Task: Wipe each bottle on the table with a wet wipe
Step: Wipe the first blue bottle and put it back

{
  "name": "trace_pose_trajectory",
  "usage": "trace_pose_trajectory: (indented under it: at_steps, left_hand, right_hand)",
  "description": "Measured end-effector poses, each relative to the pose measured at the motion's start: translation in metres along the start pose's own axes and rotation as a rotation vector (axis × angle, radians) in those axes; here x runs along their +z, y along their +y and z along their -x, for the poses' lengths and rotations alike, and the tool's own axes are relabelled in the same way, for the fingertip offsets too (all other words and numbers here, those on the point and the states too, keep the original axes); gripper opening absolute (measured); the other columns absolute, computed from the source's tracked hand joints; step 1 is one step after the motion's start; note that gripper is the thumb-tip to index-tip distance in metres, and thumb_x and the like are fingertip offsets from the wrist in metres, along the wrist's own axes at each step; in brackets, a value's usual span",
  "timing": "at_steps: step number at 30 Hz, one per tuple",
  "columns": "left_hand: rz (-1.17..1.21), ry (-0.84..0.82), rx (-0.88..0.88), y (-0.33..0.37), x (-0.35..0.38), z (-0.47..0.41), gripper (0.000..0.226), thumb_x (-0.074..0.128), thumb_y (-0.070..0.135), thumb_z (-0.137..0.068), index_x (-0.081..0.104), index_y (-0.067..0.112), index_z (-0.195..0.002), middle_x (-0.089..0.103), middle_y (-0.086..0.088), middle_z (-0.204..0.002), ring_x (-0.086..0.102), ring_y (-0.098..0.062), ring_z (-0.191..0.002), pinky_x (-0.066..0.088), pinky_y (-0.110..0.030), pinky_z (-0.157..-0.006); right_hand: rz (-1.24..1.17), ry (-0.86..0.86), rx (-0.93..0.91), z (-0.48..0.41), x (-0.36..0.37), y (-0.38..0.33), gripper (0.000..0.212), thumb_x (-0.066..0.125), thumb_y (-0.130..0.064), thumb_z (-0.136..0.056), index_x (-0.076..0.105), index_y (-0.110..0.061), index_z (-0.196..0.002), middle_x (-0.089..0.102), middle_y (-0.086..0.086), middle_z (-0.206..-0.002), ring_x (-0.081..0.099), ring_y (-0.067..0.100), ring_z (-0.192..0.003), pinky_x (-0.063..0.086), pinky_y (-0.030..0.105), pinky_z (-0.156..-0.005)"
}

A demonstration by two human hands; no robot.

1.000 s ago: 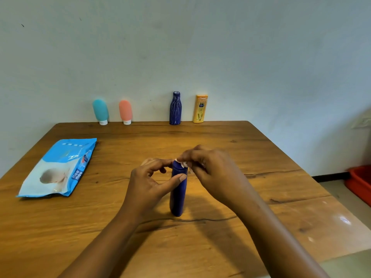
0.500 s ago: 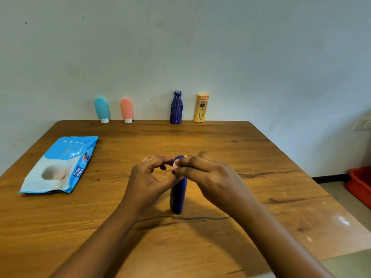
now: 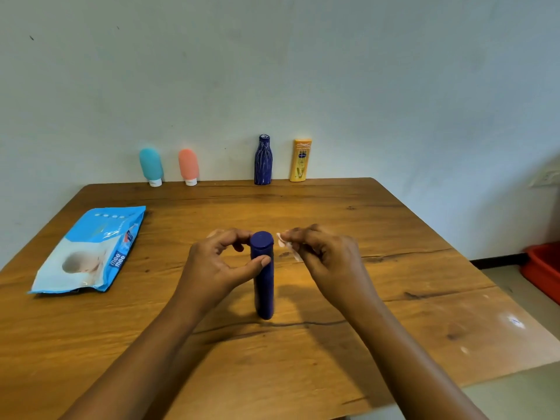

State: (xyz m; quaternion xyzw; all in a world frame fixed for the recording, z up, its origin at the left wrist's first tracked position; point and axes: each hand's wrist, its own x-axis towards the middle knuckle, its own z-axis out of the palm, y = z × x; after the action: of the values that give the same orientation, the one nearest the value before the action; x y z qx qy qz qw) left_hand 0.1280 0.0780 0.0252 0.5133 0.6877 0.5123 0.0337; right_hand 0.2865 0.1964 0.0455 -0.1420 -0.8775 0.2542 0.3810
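Your left hand (image 3: 212, 268) curls round the dark blue bottle (image 3: 264, 286) just under its cap, thumb on the near side and fingers wrapped behind. The bottle stands upright in the middle of the tabletop (image 3: 394, 237). Your right hand (image 3: 327, 259) pinches a small wad of wet wipe (image 3: 285, 244) between thumb and fingertips, just beside the cap but not touching it.

The bottle is tall and narrow and you steady it only near the top. A firm sideways stroke lower down could probably kick its base out or tip it. The wipe is bunched small, so it may slip from your pinch or miss much of the surface. The band under your left fingers is also likely to go unwiped unless you shift your grip.

The teal bottle (image 3: 151, 165), pink bottle (image 3: 188, 165), patterned blue bottle (image 3: 262, 162) and yellow bottle (image 3: 300, 160) stand along the far edge. The wipes pack (image 3: 91, 250) lies near the left edge.
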Motion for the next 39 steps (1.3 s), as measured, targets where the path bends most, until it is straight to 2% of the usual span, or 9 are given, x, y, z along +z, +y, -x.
trace_pose_trajectory:
  at_steps: [6,11,14,17,21,27,31,34,39]
  left_hand:
    - [-0.061,-0.147,-0.002,-0.014,-0.044,0.009,0.044,0.065,0.051,-0.059,0.060,0.042,-0.102,0.062,0.018,-0.107,0.054,-0.002,-0.102,0.044,-0.022,-0.080]
    - [-0.091,-0.163,0.010,-0.037,-0.052,0.035,0.043,0.066,0.028,-0.066,0.059,0.043,-0.105,0.052,0.028,-0.113,0.053,0.004,-0.102,0.044,-0.006,-0.078]
    - [-0.101,-0.168,-0.030,-0.056,-0.047,0.045,0.048,0.072,0.008,-0.072,0.061,0.042,-0.105,0.050,0.029,-0.117,0.053,0.005,-0.107,0.048,-0.009,-0.076]
    - [-0.145,-0.203,0.005,-0.067,-0.047,0.047,0.045,0.069,0.017,-0.070,0.058,0.040,-0.107,0.049,0.029,-0.121,0.054,0.005,-0.107,0.050,-0.013,-0.074]
    - [-0.230,-0.277,0.036,-0.074,-0.046,0.049,0.048,0.070,0.010,-0.076,0.056,0.042,-0.108,0.046,0.030,-0.124,0.048,0.007,-0.114,0.045,-0.007,-0.082]
    - [-0.229,-0.283,-0.013,-0.072,-0.043,0.050,0.035,0.063,0.056,-0.070,0.059,0.040,-0.101,0.049,0.029,-0.122,0.046,0.012,-0.114,0.039,-0.003,-0.084]
    - [-0.181,-0.168,-0.183,-0.067,-0.037,0.050,0.040,0.080,0.034,-0.070,0.054,0.038,-0.100,0.055,0.027,-0.109,0.058,0.007,-0.095,0.047,-0.009,-0.073]
    - [-0.068,-0.098,-0.311,-0.064,-0.034,0.051,0.041,0.082,0.020,-0.067,0.061,0.034,-0.099,0.061,0.021,-0.102,0.063,0.001,-0.088,0.049,-0.009,-0.067]
    - [0.144,-0.045,-0.355,-0.059,-0.027,0.053,0.034,0.081,0.004,-0.066,0.069,0.021,-0.093,0.072,0.005,-0.089,0.069,-0.006,-0.083,0.052,-0.012,-0.064]
  right_hand:
    - [-0.160,0.139,0.057,0.004,-0.001,0.001,0.028,0.061,0.001,-0.086,0.067,-0.015,-0.108,0.067,-0.005,-0.104,0.060,-0.001,-0.099,0.048,0.013,-0.084]
    - [-0.225,0.183,0.090,0.011,0.020,0.007,0.027,0.062,0.005,-0.083,0.070,-0.012,-0.103,0.069,-0.002,-0.099,0.062,0.001,-0.095,0.048,0.015,-0.082]
    - [-0.210,0.118,0.129,0.021,0.045,0.009,0.026,0.063,0.002,-0.083,0.070,-0.014,-0.102,0.069,-0.002,-0.098,0.062,0.001,-0.093,0.047,0.014,-0.082]
    - [-0.204,0.017,0.184,0.029,0.064,0.006,0.026,0.063,0.000,-0.085,0.070,-0.016,-0.103,0.066,-0.007,-0.099,0.060,-0.003,-0.093,0.044,0.007,-0.080]
    - [-0.179,-0.034,0.263,0.032,0.072,0.004,0.027,0.060,-0.004,-0.087,0.068,-0.021,-0.106,0.063,-0.013,-0.104,0.057,-0.006,-0.097,0.043,0.006,-0.081]
    - [-0.154,-0.019,0.278,0.037,0.076,0.003,0.025,0.058,-0.008,-0.089,0.068,-0.021,-0.108,0.064,-0.011,-0.106,0.056,-0.005,-0.100,0.048,0.016,-0.086]
    - [-0.131,0.038,0.251,0.038,0.079,0.003,0.026,0.057,-0.006,-0.089,0.066,-0.018,-0.111,0.062,-0.008,-0.109,0.056,-0.002,-0.100,0.049,0.020,-0.086]
    - [-0.020,0.028,0.151,0.037,0.088,-0.002,0.032,0.059,-0.004,-0.088,0.063,-0.017,-0.118,0.058,-0.005,-0.116,0.053,0.004,-0.107,0.048,0.024,-0.089]
    - [0.240,-0.211,-0.197,0.038,0.105,-0.019,0.034,0.062,-0.011,-0.087,0.058,-0.006,-0.120,0.058,0.009,-0.121,0.051,0.020,-0.112,0.050,0.029,-0.086]
